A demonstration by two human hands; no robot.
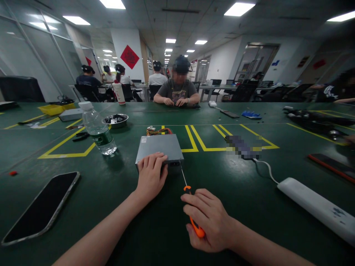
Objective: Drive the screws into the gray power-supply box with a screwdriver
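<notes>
A grey metal box point(159, 147), a power supply with coloured wires at its far end, lies on the green table point(116, 192). My left hand point(151, 176) rests flat on its near left corner. My right hand point(208, 218) grips the orange handle of a screwdriver point(185, 184). The thin shaft points away from me, and its tip meets the near right face of the box.
A water bottle point(97, 129) stands left of the box, with a metal bowl point(116, 120) behind it. A phone point(41, 208) lies near left, a white power strip point(316, 207) near right. A person point(177, 88) sits across the table; others sit further back.
</notes>
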